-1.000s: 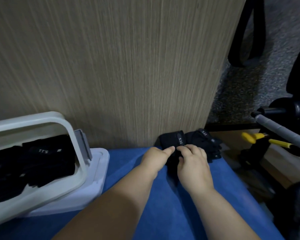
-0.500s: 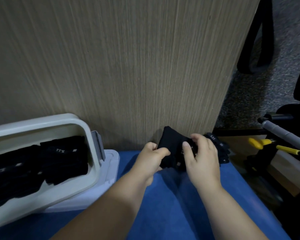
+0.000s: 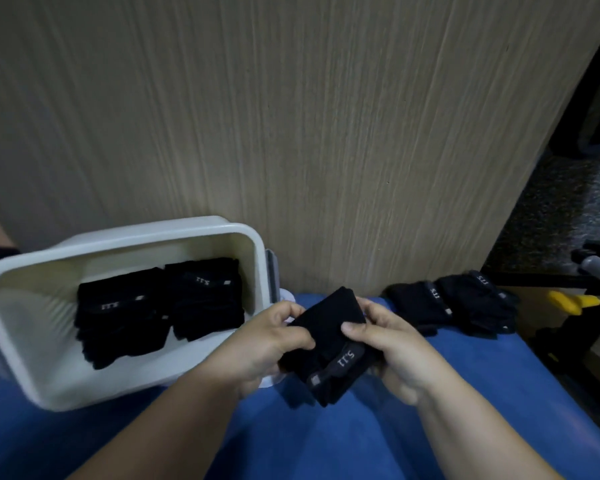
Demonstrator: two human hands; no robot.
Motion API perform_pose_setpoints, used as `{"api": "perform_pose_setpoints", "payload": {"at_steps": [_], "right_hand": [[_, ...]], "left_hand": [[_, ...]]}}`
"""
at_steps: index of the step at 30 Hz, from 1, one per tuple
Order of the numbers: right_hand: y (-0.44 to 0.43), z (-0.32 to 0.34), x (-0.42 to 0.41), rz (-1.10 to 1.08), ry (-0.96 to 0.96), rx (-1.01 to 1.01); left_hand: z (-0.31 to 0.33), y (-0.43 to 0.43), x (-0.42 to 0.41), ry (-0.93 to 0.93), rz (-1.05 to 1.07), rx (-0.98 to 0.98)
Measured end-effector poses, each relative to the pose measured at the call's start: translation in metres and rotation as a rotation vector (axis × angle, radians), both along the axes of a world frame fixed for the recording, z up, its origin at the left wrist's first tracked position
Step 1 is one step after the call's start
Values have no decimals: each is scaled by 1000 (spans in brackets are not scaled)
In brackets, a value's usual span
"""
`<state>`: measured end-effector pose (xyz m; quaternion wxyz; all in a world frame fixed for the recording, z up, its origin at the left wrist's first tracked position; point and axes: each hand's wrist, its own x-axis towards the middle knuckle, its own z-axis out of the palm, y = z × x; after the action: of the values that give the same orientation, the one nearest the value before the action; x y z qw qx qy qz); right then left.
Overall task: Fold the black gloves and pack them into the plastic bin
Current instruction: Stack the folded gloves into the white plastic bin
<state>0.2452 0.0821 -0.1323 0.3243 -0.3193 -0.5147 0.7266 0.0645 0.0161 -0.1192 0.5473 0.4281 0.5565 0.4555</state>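
Black glove [image 3: 328, 322], mid-fold, pinched in fingers of my left hand [image 3: 267, 344] and right hand [image 3: 395, 351]; next, likely, into bin [image 3: 153, 233] left of it.

Yellow tool [image 3: 570, 302] — cropped right, bin [image 3: 146, 233] rim blurred

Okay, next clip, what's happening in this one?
A person grips a black glove with the left hand and right hand above the blue surface, apparently mid-fold. The white plastic bin at left holds two stacks of folded gloves. A few loose gloves lie by the wood panel, not yet packed.
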Motion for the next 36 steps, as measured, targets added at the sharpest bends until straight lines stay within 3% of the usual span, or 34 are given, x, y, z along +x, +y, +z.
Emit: {"api": "perform_pose_setpoints", "payload": {"at_steps": [3,9,23,26,33,36], "right_hand": [[-17,-4,-15,33,-51,-3],[-41,-13,-49,30,-115,-42],[-61,-8,-145,-81,-108,121],[-60,-5,-167,-144,-105,196],[-51,15,-197,-189,-119,281],[-47,23,-208,-197,-122,295]], "left_hand": [[-4,-14,-15,22,-9,-31],[-16,-39,-39,-36,257,19],[-5,-76,-97,51,550,255],[-2,-81,-111,177,646,315],[-9,-84,-145,659,863,382],[-16,-82,-156,691,902,360]]}}
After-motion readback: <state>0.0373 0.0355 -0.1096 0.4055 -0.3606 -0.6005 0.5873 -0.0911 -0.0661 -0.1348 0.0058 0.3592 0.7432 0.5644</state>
